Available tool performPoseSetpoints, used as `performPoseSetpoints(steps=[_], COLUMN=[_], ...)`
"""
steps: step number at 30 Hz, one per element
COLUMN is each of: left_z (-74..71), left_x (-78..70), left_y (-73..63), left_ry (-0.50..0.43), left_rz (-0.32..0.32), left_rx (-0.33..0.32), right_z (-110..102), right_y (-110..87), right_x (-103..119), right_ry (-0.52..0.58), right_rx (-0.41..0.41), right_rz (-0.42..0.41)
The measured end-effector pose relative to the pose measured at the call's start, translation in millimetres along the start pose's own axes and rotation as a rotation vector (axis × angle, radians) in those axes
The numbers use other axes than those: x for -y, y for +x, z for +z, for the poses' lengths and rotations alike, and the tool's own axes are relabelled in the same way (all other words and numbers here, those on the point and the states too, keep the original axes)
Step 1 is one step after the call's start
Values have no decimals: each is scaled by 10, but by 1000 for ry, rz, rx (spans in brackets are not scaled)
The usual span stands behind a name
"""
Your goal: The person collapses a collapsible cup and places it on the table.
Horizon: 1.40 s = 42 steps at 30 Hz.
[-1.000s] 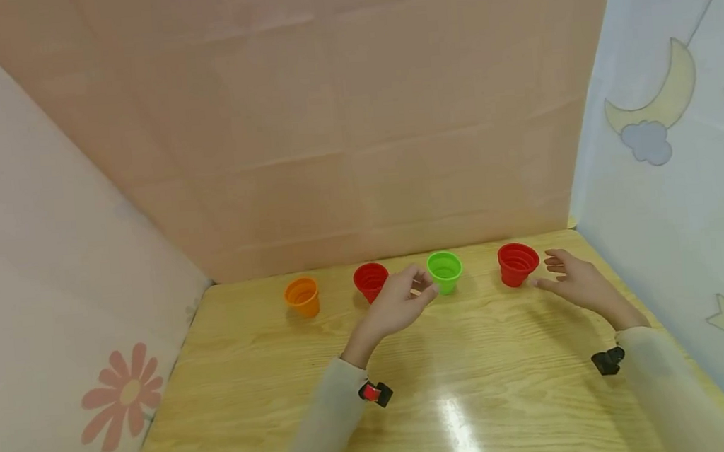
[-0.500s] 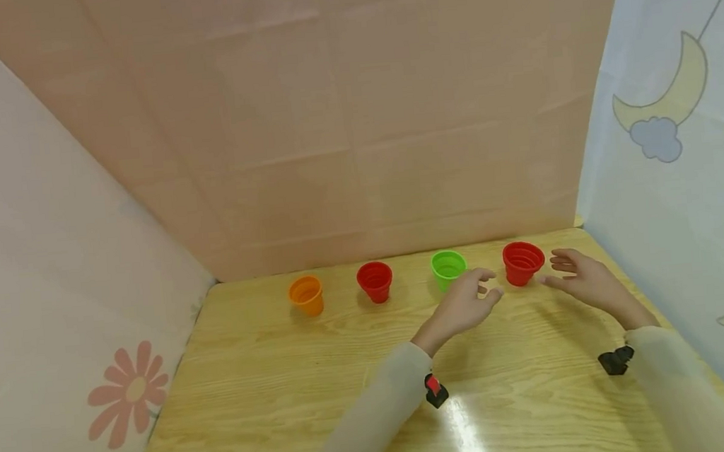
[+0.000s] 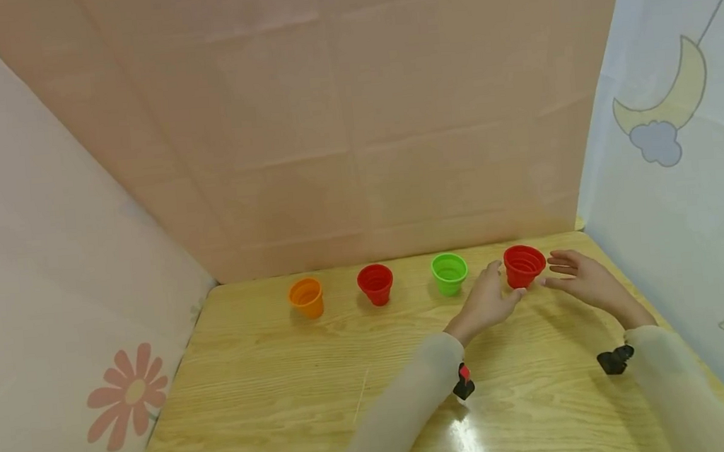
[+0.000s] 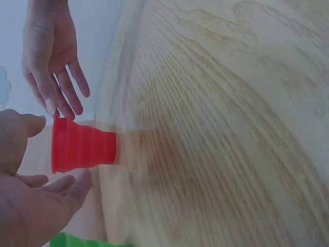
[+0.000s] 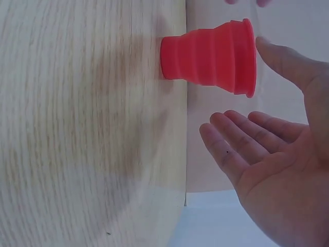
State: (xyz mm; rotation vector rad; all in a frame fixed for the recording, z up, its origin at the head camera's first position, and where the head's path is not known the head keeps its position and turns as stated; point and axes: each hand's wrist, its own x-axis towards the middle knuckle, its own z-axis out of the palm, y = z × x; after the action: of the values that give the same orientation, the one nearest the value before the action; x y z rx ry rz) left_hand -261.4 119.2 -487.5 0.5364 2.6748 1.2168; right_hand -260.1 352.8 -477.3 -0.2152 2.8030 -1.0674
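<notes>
A red ribbed cup point(image 3: 524, 265) stands upright at the right end of a row, between my two hands. Just left of it is my left hand point(image 3: 486, 301), thumb and fingers spread apart with nothing held. On its other side my right hand point(image 3: 585, 285) hovers, fingers extended and the thumb near the rim. The right wrist view shows a gap between the cup point(image 5: 211, 58) and the right fingers point(image 5: 241, 139). In the left wrist view, the left fingers point(image 4: 72, 190) lie close beside the cup; whether they touch it I cannot tell.
Further left in the row stand a green cup point(image 3: 449, 274), another red cup point(image 3: 376, 284) and an orange cup point(image 3: 307, 298), all upright on the wooden table point(image 3: 273, 389). A draped back wall point(image 3: 340, 114) and two side walls enclose the table.
My left hand has moved right, from in front of the left red cup, past the green cup, to the right-hand red cup. My right hand has stayed nearly still.
</notes>
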Motion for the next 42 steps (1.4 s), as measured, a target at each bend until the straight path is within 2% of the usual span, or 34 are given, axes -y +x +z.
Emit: performPoseSetpoints(steps=[4, 8, 15, 22, 31, 34, 42], left_z=[77, 148, 286, 199, 126, 125, 151], left_x=[50, 119, 239, 163, 138, 150, 105], left_y=[62, 167, 301, 398, 451, 463, 465], left_ry=[6, 36, -65, -115, -307, -324, -363], left_rz=[-66, -46, -96, -83, -93, -95, -45], left_rx=[21, 40, 37, -18, -35, -36, -46], right_z=[3, -11, 34, 46, 157, 201, 219], right_y=[-16, 2, 48, 89, 167, 170, 187], right_x=[-38, -78, -89, -133, -136, -122, -114], right_ry=[7, 50, 162, 171, 245, 265, 279], right_rx=[11, 5, -20, -29, -29, -29, -28], right_rz=[-1, -6, -3, 10, -19, -30, -26])
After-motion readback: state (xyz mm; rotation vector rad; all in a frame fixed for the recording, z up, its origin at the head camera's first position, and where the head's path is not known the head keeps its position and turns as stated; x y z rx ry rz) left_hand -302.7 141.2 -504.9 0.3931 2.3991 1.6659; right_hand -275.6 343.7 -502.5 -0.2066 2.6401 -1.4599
